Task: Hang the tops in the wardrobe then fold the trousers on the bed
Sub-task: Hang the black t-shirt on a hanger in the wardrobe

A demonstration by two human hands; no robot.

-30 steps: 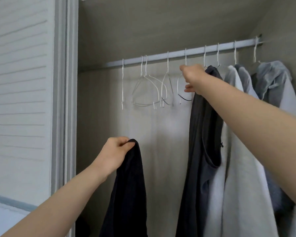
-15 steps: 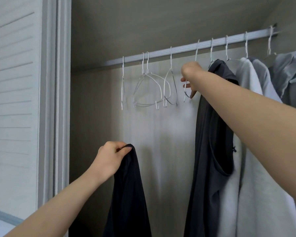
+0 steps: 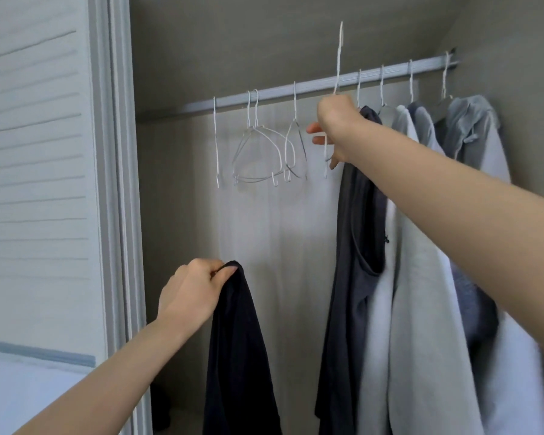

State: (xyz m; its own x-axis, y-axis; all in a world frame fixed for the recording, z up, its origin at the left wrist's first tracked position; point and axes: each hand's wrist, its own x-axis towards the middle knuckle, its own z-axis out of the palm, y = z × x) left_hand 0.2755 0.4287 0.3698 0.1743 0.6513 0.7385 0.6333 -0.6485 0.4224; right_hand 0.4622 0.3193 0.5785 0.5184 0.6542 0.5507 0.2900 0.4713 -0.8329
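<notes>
Holding a white wire hanger by its neck, the right hand is raised at the far side of the wardrobe; the hook of this hanger stands above the rail and is not on it. Some fingers of this hand are curled round the wire and two others point to the left. The lower part of the hanger is mostly hidden behind the hand, so I cannot tell its full shape.

The left hand is lower and nearer, well apart from the right one. It grips the top edge of a dark top, which hangs down from the fist in front of the open wardrobe. This top is not yet on any hanger.

On the rail, left of the right hand, hang four empty wire hangers, close together. Right of the hand hang clothes already on hangers: a dark grey sleeveless top, then a light grey garment, then more grey ones toward the far right corner. At the left stands the white slatted wardrobe door.

I judge the task to be in its first part. Several tops hang in place, and the dark top must still go on the hanger and then on the rail. The trousers and the bed are not in view, so the folding seems still to be done.
</notes>
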